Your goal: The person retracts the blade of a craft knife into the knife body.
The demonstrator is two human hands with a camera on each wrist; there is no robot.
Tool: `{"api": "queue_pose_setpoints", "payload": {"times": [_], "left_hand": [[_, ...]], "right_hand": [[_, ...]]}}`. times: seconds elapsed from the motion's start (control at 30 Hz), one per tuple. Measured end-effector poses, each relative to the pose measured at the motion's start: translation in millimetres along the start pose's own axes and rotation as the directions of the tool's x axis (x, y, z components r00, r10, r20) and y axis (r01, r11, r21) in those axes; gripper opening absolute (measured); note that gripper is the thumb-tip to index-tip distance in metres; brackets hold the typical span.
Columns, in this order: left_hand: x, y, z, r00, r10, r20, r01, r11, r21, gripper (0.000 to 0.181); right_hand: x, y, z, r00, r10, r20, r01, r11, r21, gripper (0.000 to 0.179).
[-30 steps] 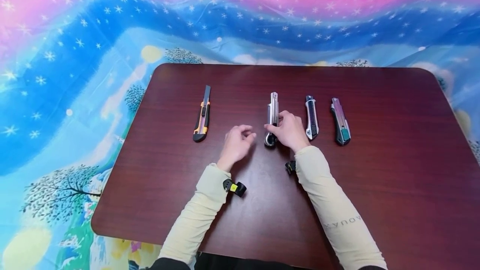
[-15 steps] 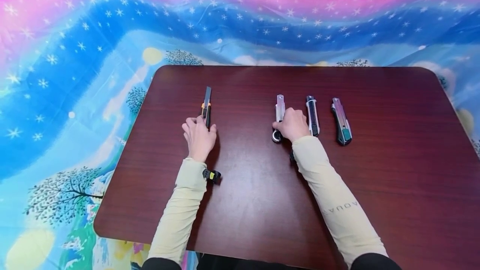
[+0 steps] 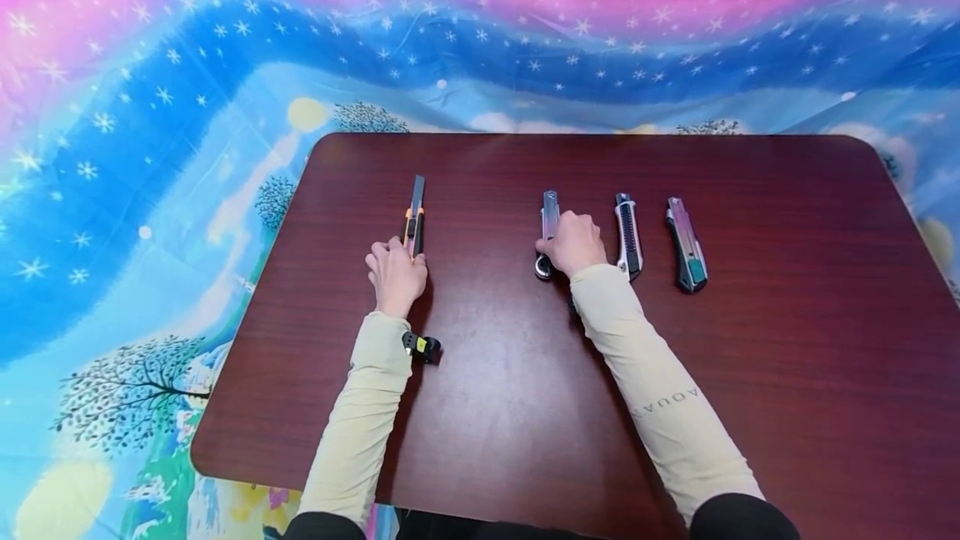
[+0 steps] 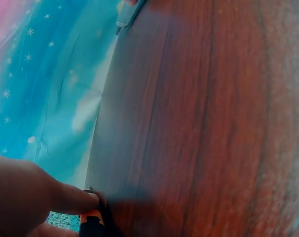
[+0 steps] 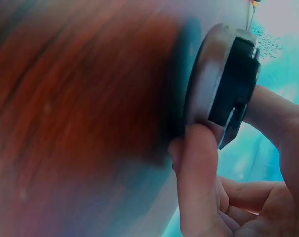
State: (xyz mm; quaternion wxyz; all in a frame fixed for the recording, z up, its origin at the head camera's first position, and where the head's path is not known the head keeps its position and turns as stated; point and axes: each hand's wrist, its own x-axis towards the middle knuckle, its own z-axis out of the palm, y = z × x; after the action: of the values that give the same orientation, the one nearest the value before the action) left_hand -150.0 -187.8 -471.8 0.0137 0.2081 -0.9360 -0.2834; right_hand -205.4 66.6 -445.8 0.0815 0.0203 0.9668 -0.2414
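In the head view my left hand (image 3: 397, 277) grips the lower handle of an orange and black utility knife (image 3: 413, 227), whose grey blade points away from me. The left wrist view shows a digit pressed to the knife's end (image 4: 92, 224); most of the knife is out of that view. My right hand (image 3: 573, 244) holds a silver utility knife (image 3: 551, 211) from its right side, thumb near the round end. In the right wrist view this silver and black knife (image 5: 213, 84) is pinched between digits, close above the brown table surface.
Right of my right hand lie a white and black utility knife (image 3: 628, 232) and a silver, black and green utility knife (image 3: 687, 248). Beneath everything is a dark brown table (image 3: 480, 407) with rounded corners. Behind it hangs a snowflake-patterned cloth (image 3: 480, 40).
My left hand has moved left from the table's middle onto the orange and black knife. My right hand has shifted the silver knife a little right, then back left.
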Motion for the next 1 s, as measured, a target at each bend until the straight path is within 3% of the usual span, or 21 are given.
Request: {"api": "queue_pose_setpoints", "payload": {"times": [0.3, 0.53, 1.0], "left_hand": [[1.5, -1.2, -0.3, 1.000, -0.027, 0.016, 0.027, 1.000, -0.005, 0.042], [4.9, -2.4, -2.8, 0.996, -0.065, 0.066, 0.067, 0.997, -0.023, 0.055], [10.2, -2.0, 0.4, 0.989, -0.059, 0.138, 0.067, 0.997, -0.050, 0.060]], "right_hand": [[3.7, -6, 5, 1.000, -0.010, 0.000, 0.010, 1.000, -0.011, 0.034], [3.5, -7, 7, 1.000, 0.002, -0.001, -0.002, 1.000, -0.003, 0.040], [-0.4, -1, 0, 0.999, -0.027, -0.040, 0.027, 1.000, -0.001, 0.058]]}}
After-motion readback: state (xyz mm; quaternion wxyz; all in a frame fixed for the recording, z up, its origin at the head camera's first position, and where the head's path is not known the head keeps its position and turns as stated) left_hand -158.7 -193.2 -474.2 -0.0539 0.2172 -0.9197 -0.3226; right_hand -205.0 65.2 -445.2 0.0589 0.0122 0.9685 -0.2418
